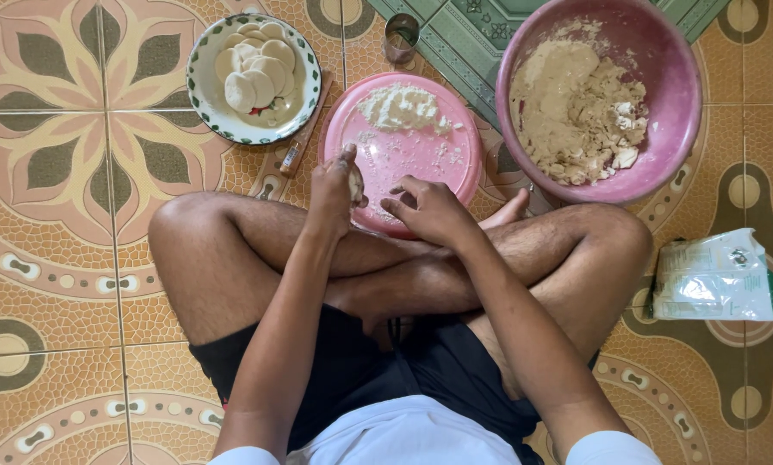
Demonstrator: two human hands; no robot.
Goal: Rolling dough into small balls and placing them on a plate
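On the patterned tile floor a person sat cross-legged, everything laid out within arm's reach in front of the knees. Far left: a white plate with green rim, stacked with flat pale dough discs, looked like a spot for finished pieces, kept off to the side. Just right of it, a narrow wooden stick lay tucked between that plate and the pink plate. Pink plate carried a heap of white flour at its far side, with the near side dusted, probably for working dough without sticking. Left hand was over the pink plate's near edge, fingers closed around a small piece of dough, thumb up. Right hand sat just beside it, fingers loosely curled and half open, holding nothing visible, tips pointed at the dough. Small metal ring cutter stood beyond the pink plate. Right: a big pink basin held crumbly tan dough mass, near enough to pull from. Far right, a white and green bag lay on the floor, well apart.
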